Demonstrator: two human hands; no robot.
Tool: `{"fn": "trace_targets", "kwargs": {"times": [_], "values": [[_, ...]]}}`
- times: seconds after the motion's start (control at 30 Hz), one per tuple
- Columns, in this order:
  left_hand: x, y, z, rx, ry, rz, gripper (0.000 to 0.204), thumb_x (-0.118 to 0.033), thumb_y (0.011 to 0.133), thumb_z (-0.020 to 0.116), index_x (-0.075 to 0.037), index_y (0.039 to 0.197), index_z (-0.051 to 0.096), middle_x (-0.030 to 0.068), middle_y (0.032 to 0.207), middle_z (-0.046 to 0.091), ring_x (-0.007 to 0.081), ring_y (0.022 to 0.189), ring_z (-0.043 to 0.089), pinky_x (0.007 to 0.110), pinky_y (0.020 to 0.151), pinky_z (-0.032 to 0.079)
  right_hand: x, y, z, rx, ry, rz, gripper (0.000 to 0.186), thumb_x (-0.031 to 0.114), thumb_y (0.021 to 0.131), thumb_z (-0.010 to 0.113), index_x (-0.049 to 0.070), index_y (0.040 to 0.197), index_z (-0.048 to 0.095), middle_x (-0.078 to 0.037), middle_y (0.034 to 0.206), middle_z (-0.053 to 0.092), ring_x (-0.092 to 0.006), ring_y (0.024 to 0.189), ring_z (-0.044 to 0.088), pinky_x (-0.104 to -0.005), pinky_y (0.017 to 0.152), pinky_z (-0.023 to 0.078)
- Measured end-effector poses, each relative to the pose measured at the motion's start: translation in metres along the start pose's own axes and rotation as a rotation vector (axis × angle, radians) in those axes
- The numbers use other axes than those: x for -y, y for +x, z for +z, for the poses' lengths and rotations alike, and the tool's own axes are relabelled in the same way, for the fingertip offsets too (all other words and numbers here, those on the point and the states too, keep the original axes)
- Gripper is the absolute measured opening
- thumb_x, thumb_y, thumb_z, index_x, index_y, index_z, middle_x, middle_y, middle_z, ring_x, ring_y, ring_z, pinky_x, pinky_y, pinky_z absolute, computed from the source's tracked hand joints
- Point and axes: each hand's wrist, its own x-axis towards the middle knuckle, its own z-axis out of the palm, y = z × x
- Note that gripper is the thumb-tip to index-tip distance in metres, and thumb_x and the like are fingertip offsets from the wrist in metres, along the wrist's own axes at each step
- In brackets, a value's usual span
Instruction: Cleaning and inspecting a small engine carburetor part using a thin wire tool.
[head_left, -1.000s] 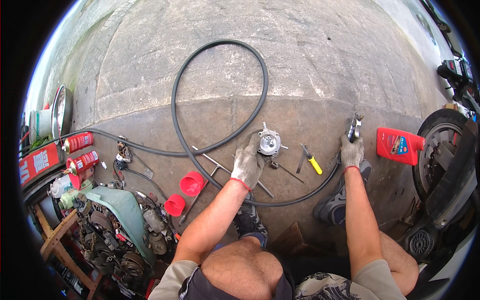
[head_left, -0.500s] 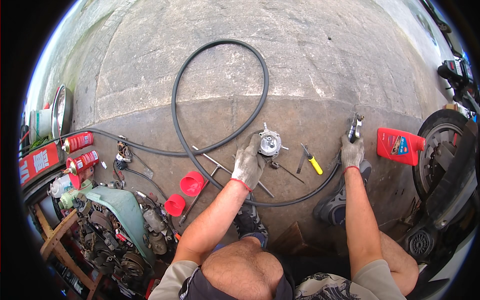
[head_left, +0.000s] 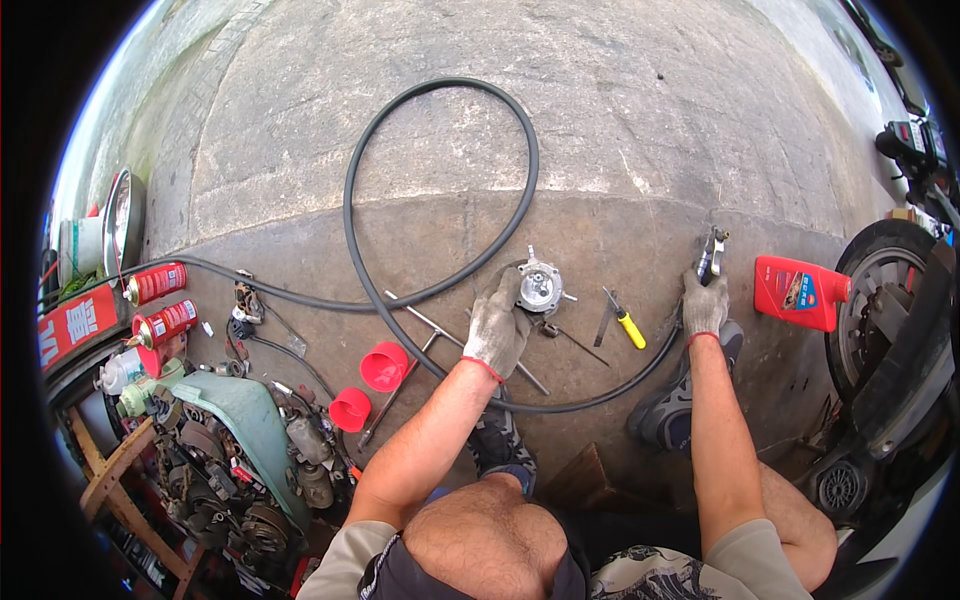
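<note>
My left hand [head_left: 497, 325], in a pale work glove with a red cuff, is wrapped round a silver carburetor [head_left: 541, 288] just above the floor, its round open face turned up. My gloved right hand [head_left: 705, 300] grips an air blow gun [head_left: 711, 254], its metal end sticking up past my fingers. From that hand a black air hose [head_left: 536, 170] runs below my left hand and loops away across the floor. Between my hands lies a yellow-handled screwdriver [head_left: 629, 328]. Beside the carburetor rests a thin dark rod [head_left: 580, 344] on the floor.
Two red cups [head_left: 382, 367] and a T-handle wrench [head_left: 425, 350] lie left of my left hand. Farther left are red spray cans [head_left: 160, 284] and a green tub [head_left: 240, 410] of metal parts. A red oil bottle [head_left: 797, 291] and a wheel [head_left: 880, 290] stand right.
</note>
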Motion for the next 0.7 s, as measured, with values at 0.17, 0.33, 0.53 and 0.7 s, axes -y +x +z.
{"fn": "trace_targets", "kwargs": {"times": [0.17, 0.33, 0.53, 0.7], "values": [[0.0, 0.0, 0.001, 0.003, 0.001, 0.004, 0.037, -0.027, 0.107, 0.045, 0.001, 0.131, 0.052, 0.0135, 0.124, 0.064, 0.0259, 0.109, 0.066, 0.046, 0.089, 0.058, 0.008, -0.002, -0.007, 0.09, 0.013, 0.07, 0.049, 0.04, 0.082, 0.069, 0.003, 0.113, 0.063, -0.024, 0.104, 0.07, -0.0433, 0.1, 0.066, -0.0502, 0.089, 0.049], [0.001, 0.001, 0.0, -0.003, 0.006, 0.009, 0.036, -0.027, 0.107, 0.045, -0.001, 0.131, 0.053, 0.0129, 0.124, 0.064, 0.0253, 0.109, 0.067, 0.045, 0.089, 0.058, 0.006, -0.001, -0.005, 0.077, -0.009, 0.051, 0.05, 0.041, 0.081, 0.069, 0.002, 0.114, 0.063, -0.025, 0.106, 0.069, -0.0435, 0.101, 0.066, -0.0507, 0.09, 0.048], [-0.001, -0.001, 0.004, 0.0, 0.002, 0.002, 0.036, -0.026, 0.107, 0.046, -0.001, 0.131, 0.053, 0.0123, 0.124, 0.064, 0.0249, 0.109, 0.066, 0.044, 0.089, 0.058, -0.008, 0.002, 0.006, -0.076, -0.028, -0.065, 0.044, 0.034, 0.08, 0.071, 0.001, 0.108, 0.064, -0.016, 0.08, 0.07, -0.0315, 0.074, 0.069, -0.0447, 0.074, 0.052], [0.0, -0.001, 0.002, 0.018, 0.016, 0.016, 0.039, -0.028, 0.106, 0.05, -0.001, 0.133, 0.052, 0.0121, 0.125, 0.063, 0.025, 0.111, 0.066, 0.045, 0.089, 0.058, -0.005, 0.001, 0.005, -0.016, 0.001, -0.005, 0.045, 0.035, 0.08, 0.071, 0.002, 0.111, 0.064, -0.017, 0.085, 0.071, -0.0315, 0.08, 0.07, -0.0461, 0.079, 0.051]]}}
